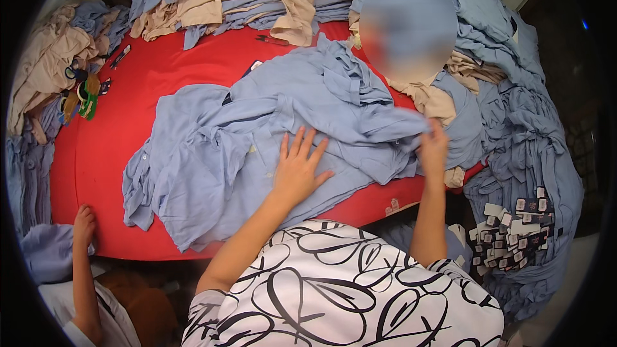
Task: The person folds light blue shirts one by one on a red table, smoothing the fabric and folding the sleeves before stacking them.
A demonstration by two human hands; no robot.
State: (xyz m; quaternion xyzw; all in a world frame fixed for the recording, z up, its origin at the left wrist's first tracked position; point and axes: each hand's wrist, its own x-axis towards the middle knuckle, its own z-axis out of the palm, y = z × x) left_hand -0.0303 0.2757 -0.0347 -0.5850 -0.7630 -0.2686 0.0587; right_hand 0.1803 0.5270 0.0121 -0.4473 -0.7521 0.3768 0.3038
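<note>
A light blue shirt lies spread and rumpled on a red-covered table. My left hand rests flat on it with the fingers spread, so it is open. At the right end of the cloth, my right hand pinches a gathered part of the shirt between closed fingers. Folds hide exactly which part it holds. Behind, more blue cloth is bunched up; I cannot tell whether it belongs to the same shirt.
Piled beige and blue garments line the far edge, with more blue garments at right. Loose tags heap there. Coloured tape rolls sit left. Another person's hand touches the table's near-left edge. A blurred circle hides the upper right.
</note>
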